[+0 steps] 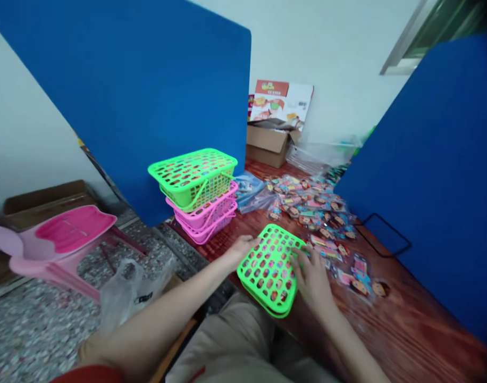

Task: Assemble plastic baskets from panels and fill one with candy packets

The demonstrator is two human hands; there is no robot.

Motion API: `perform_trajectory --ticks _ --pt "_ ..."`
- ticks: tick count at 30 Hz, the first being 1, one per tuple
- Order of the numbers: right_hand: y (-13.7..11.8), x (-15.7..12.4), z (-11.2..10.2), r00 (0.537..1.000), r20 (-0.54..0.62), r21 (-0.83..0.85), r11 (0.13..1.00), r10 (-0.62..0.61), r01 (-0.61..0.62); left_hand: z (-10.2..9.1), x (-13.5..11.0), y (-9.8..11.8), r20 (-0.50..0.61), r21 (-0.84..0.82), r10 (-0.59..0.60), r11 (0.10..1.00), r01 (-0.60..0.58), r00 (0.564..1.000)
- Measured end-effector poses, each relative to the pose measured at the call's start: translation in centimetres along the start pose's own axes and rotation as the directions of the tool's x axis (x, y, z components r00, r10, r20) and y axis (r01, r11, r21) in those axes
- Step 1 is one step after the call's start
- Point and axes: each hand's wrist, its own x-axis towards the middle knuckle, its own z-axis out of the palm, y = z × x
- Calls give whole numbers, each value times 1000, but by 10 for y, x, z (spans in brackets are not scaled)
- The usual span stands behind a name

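A bright green perforated plastic basket lies at the near edge of the brown wooden table, with small colourful packets showing through its holes. My left hand grips its left rim, fingers curled over the edge. My right hand holds its right side, fingers bent against the rim. Behind it stands a stack of baskets: a green one on top of pink ones. Many small cartoon-printed packets are spread over the table to the right.
Blue partition panels rise on the left and right. An open cardboard box and clear bags sit at the back. A pink child's chair and a plastic bag stand on the speckled floor at left.
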Motion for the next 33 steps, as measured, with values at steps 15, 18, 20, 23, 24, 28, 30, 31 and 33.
perform_trajectory --ticks 15,18,20,23,24,28,30,31,33 --pt "-89 129 80 938 347 -188 977 -28 99 4 -9 -17 -40 -167 50 984 -56 998" --pt "-86 125 89 928 361 -196 966 -91 171 1 -11 -19 -20 -208 42 977 -45 999" --pt "-82 123 92 932 348 -220 958 -97 182 -1 -12 -21 -6 -234 23 972 -24 1000" --pt "-78 123 98 925 372 -235 957 -73 170 -2 -14 -23 3 -277 -10 961 10 1000" --pt "-78 123 99 921 385 -232 958 -68 168 -2 -15 -24 4 -292 -19 956 19 1000" --pt "-80 124 101 907 416 -205 965 -65 163 1 -18 -25 4 -329 -30 944 30 1000" --pt "-82 123 98 911 409 -186 971 -59 147 1 -18 -25 2 -313 -23 950 23 1000" --pt "-84 124 96 918 392 -176 976 -54 132 1 -19 -25 1 -295 -19 955 19 1000" --pt "-85 126 90 940 336 -132 985 -58 107 0 -20 -23 -5 -243 -5 970 4 1000"
